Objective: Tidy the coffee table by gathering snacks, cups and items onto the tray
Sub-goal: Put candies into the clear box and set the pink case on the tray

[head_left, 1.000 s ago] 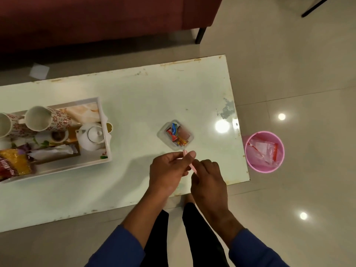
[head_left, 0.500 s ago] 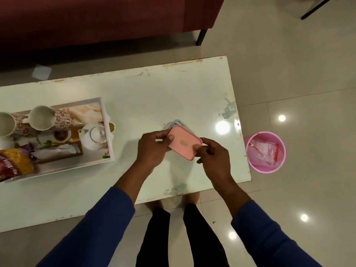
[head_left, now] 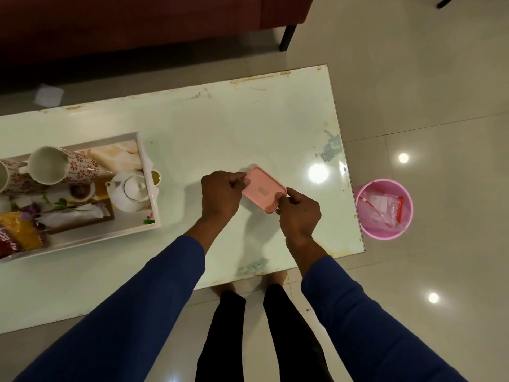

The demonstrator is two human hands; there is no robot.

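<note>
A pink lid (head_left: 261,190) lies flat over the small clear snack box on the white coffee table (head_left: 248,119), hiding the box and the candies in it. My left hand (head_left: 221,195) grips the lid's left edge and my right hand (head_left: 298,212) pinches its near right corner. The white tray (head_left: 150,205) stands at the table's left. It holds two flowered cups (head_left: 62,166), a white teapot (head_left: 130,191), a small bowl, a white packet (head_left: 73,217) and a yellow snack bag (head_left: 20,238).
A pink waste bin (head_left: 384,209) with plastic wrappers stands on the floor off the table's right end. A dark red sofa (head_left: 137,23) runs behind the table. My legs stand at the table's near edge.
The open snack box with candies was bare a second ago; both hands brought the pink lid up from the near edge and set it down over the box.
</note>
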